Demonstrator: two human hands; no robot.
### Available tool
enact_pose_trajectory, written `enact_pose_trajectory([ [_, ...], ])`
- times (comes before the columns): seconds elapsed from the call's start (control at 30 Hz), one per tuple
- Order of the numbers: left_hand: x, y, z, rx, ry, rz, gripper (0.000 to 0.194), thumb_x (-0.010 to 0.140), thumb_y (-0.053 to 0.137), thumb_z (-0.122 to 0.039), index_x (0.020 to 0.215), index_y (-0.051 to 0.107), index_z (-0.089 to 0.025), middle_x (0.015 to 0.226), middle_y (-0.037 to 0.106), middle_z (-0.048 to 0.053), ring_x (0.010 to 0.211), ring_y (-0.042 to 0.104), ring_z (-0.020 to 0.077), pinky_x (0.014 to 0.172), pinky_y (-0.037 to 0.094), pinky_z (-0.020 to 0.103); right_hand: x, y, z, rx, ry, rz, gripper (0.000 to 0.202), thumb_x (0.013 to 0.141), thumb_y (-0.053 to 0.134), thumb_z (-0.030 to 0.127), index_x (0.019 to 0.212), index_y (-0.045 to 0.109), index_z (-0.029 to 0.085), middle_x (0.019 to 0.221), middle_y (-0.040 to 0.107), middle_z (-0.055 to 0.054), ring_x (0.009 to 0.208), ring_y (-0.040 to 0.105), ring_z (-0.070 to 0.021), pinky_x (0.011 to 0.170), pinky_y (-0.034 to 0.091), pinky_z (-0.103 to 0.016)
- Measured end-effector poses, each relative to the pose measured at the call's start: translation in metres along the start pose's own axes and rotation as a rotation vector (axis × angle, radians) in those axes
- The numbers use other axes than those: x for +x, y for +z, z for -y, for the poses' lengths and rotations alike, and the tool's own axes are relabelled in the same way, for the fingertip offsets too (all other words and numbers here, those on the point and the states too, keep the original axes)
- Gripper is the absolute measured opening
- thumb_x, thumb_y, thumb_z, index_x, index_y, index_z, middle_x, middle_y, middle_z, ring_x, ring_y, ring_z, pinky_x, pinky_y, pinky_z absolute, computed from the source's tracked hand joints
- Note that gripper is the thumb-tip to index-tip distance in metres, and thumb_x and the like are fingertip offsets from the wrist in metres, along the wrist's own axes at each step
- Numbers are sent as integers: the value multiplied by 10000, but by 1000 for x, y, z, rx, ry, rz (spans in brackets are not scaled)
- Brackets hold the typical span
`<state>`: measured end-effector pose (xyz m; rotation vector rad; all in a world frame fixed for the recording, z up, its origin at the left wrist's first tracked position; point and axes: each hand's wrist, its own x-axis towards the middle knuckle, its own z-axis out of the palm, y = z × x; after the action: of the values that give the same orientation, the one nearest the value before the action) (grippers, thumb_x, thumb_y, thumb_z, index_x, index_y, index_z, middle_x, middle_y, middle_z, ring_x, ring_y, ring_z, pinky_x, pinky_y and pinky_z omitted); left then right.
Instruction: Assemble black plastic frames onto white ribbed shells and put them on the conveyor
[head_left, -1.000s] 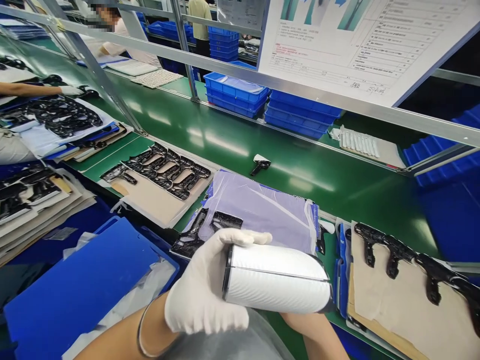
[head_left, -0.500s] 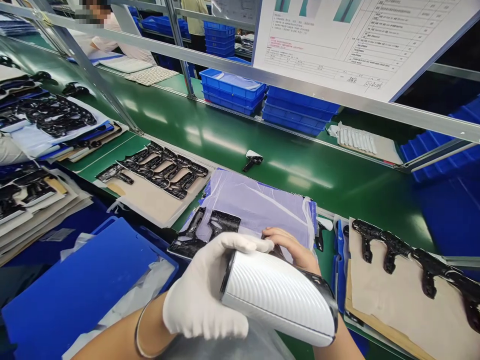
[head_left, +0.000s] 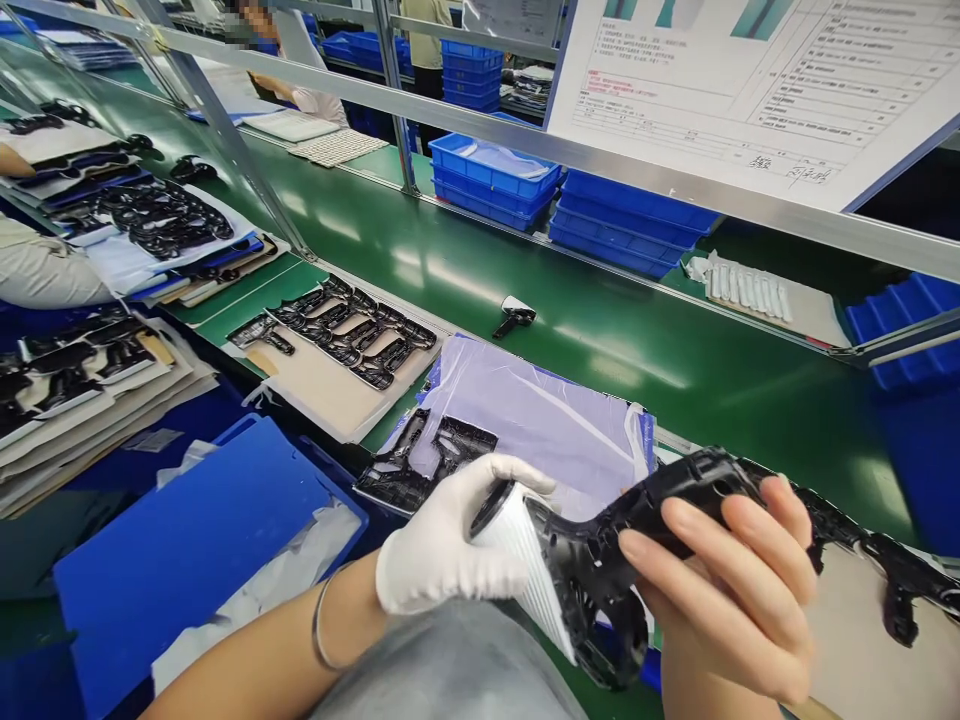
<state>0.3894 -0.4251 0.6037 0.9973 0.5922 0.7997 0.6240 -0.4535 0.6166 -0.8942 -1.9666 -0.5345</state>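
My left hand, in a white glove, is wrapped round the white ribbed barrel of a hair dryer housing. The bare fingers of my right hand close on the housing's black handle, which points up to the right. Its hollow black inner side, with ribs and an opening at the lower end, faces me. Beyond my left hand, black handle-shaped shells lie on a purple-blue film-covered sheet. Farther off, a similar white and black dryer piece rests on the green bench.
A beige board with rows of black shells lies left of centre. Another beige board with black parts is at right. Blue bins stand behind a metal rail. A co-worker's sleeve shows at far left.
The housing has turned so its open black inner side and handle now show. My right hand has come from behind it to the right, onto the handle. The view has shifted slightly.
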Motion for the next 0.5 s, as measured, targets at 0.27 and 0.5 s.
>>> enact_pose_trajectory([
  [0.27,22,0,28,-671,-499,-290,545,936,454,-586,935,692,-95,796,697,98,675,659,206,607,528,310,-12,24,-23,160,222,442,437,857,560,28,1253,625,201,1196,691,-110,1186,606,-274,1043,480,-473],
  [0.5,18,-2,52,-416,-346,-340,532,850,623,-580,1180,541,-171,970,648,109,803,682,291,632,569,426,-105,54,-153,241,1154,438,311,719,807,379,919,710,162,975,688,-77,923,655,-266,782,579,-400],
])
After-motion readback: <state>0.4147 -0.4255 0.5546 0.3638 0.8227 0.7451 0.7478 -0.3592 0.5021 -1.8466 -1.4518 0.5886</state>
